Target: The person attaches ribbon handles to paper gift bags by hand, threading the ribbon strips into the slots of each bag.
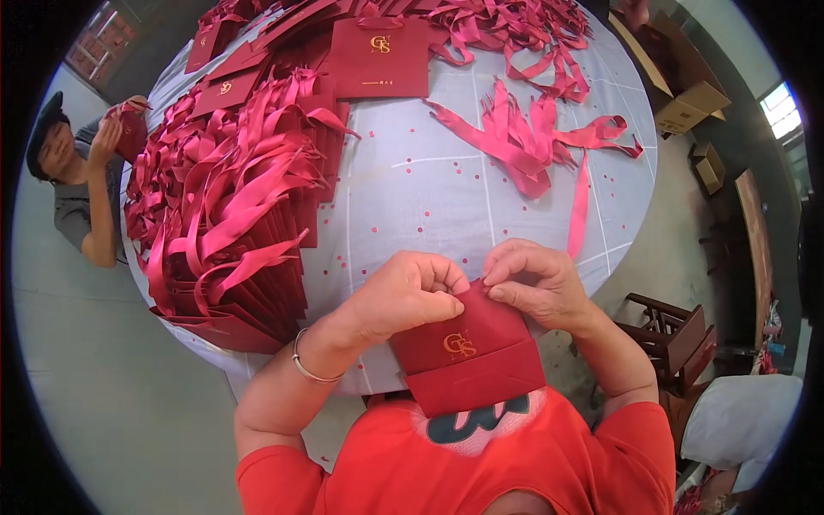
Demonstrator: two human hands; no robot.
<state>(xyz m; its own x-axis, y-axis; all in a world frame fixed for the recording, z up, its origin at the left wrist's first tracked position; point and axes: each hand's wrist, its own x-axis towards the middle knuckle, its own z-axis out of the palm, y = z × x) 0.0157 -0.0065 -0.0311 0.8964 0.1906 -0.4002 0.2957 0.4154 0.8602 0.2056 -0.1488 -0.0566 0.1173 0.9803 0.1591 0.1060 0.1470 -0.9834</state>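
A dark red paper gift bag [472,365] with a gold emblem lies against my chest at the table's near edge, its folded bottom toward me. My left hand [408,296] is closed in a pinch on the bag's top edge, and a metal bangle circles that wrist. Beside it, my right hand [539,287] pinches the same edge with thumb and forefinger. Whether a ribbon end is between the fingertips is too small to tell. Just beyond my right hand, a loose pink-red ribbon [579,210] trails down from a small ribbon pile [524,142].
Left on the round, pale-covered table [390,193] stand many packed bags with ribbon handles [236,206]. More bags [380,56] and ribbons [515,26] fill the far side. Small red dots are scattered about. Another person [81,172] holds a bag at left. A cardboard box [687,86] and wooden stool [674,335] are right.
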